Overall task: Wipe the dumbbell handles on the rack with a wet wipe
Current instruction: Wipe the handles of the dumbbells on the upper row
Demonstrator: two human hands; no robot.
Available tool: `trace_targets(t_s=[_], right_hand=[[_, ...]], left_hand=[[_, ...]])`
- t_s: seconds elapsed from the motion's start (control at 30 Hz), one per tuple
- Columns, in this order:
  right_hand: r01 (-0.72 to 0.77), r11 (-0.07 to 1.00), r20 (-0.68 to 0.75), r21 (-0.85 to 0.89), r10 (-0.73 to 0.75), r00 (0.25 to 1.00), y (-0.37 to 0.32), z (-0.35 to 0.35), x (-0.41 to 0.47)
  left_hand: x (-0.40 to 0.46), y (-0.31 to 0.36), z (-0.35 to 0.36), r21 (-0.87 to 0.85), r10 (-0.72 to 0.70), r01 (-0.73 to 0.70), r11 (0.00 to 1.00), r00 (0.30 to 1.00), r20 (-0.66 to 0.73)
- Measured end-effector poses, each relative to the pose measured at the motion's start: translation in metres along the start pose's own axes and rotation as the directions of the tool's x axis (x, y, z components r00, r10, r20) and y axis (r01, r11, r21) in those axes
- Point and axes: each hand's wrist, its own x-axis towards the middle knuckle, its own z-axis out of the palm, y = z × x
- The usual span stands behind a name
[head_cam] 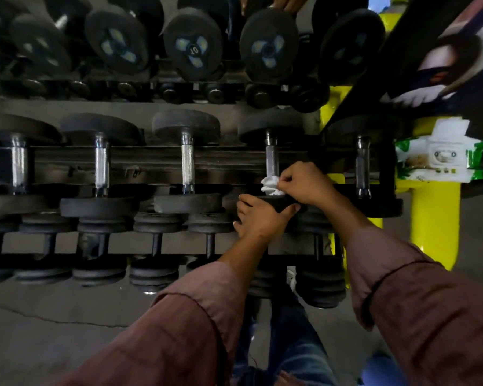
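Note:
A row of black dumbbells with chrome handles lies on the middle tier of the rack [151, 160]. My right hand [304, 185] pinches a crumpled white wet wipe [271, 185] against the near end of one chrome handle [272, 160]. My left hand [260, 218] grips the near black head [279, 203] of that same dumbbell, fingers and thumb curled round it. Other handles stand to the left [187, 162] and one to the right [363, 165].
A green-and-white pack of wet wipes [441, 157] lies on the rack's right end by a yellow frame post [432, 218]. Larger dumbbells [193, 43] fill the tier above, smaller ones [156, 224] the tier below. Another person's hand [285, 2] shows at the top edge.

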Motion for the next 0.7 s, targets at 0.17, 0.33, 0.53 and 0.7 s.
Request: trace_targets(t_s=[0.17, 0.33, 0.53, 0.7], right_hand=[[0.026, 1.000, -0.090, 0.008, -0.025, 0.996, 0.000, 0.003, 0.000], [0.200, 0.980, -0.219, 0.019, -0.191, 0.957, -0.001, 0.000, 0.018], [0.366, 0.890, -0.181, -0.272, -0.421, 0.889, 0.002, 0.001, 0.025], [0.530, 0.786, -0.006, -0.319, -0.561, 0.828, 0.014, -0.004, 0.019]], left_hand=[[0.000, 0.000, 0.000, 0.009, -0.002, 0.002, 1.000, 1.000, 0.010], [-0.003, 0.003, 0.000, 0.006, -0.009, 0.010, 1.000, 1.000, -0.002], [-0.003, 0.004, -0.002, 0.011, -0.016, 0.016, 1.000, 1.000, 0.002], [-0.002, 0.006, -0.001, 0.042, -0.029, 0.029, 0.999, 0.999, -0.020]])
